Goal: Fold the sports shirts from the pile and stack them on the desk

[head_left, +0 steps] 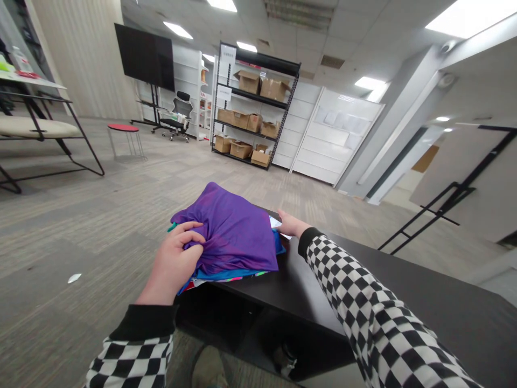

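Note:
My left hand [173, 260] is shut on a crumpled fold of a purple cloth garment [228, 231], which lies on top of a pile of folded fabric. A blue layer [242, 275] and a thin multicoloured layer show beneath the purple. A small teal piece [172, 227] pokes out just past my left fingers. My right hand [291, 223] reaches the far side of the pile, with its fingertips at a white sheet [275, 222] partly hidden under the purple. The pile sits at the corner of a black table [404, 280].
The black table's edge runs below the pile, with a dark open space beneath it. A small white scrap [74, 278] lies on the grey carpet. Farther off stand a metal shelf [255, 105] of cardboard boxes, an office chair [180, 116], and a red-topped stool [123, 127].

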A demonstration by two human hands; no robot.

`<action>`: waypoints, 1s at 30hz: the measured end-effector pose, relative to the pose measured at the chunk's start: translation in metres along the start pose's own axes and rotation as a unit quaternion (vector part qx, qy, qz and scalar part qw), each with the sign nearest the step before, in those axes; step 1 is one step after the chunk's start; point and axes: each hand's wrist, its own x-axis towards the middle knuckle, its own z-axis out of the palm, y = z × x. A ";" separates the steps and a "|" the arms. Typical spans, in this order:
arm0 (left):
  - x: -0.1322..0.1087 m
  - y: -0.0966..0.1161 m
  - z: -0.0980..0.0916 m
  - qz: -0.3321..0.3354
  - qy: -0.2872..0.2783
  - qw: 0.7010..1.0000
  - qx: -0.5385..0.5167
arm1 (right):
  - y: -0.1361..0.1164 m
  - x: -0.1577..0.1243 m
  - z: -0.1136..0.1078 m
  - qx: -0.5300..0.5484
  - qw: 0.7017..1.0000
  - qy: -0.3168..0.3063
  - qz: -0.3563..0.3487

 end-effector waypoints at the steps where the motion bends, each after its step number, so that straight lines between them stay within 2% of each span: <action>1: 0.000 0.000 0.000 -0.005 -0.001 1.000 -0.006 | 0.010 -0.008 -0.001 0.002 1.000 -0.002 0.006; 5: -0.002 -0.003 0.000 -0.027 0.002 1.000 -0.010 | 0.042 -0.031 0.005 0.020 0.999 0.028 0.038; 9: -0.003 -0.009 -0.002 -0.018 -0.007 1.000 0.010 | 0.058 -0.040 0.014 0.057 0.995 0.072 0.029; 12: -0.004 -0.010 -0.003 -0.024 -0.004 1.000 0.017 | 0.059 -0.036 0.020 0.102 0.991 0.085 0.023; 19: -0.006 -0.006 -0.004 -0.046 0.023 0.999 0.005 | 0.043 -0.004 0.027 0.183 0.974 0.134 -0.022; 22: -0.004 -0.008 -0.003 -0.046 0.020 0.999 -0.003 | 0.043 -0.004 0.030 0.213 0.961 0.174 -0.039; 26: -0.001 -0.001 -0.006 -0.049 0.003 0.999 0.020 | 0.051 -0.035 0.040 0.281 0.929 0.242 0.004; 30: -0.004 0.028 -0.012 0.024 -0.049 0.991 0.126 | 0.063 -0.102 0.051 0.379 0.894 0.236 0.040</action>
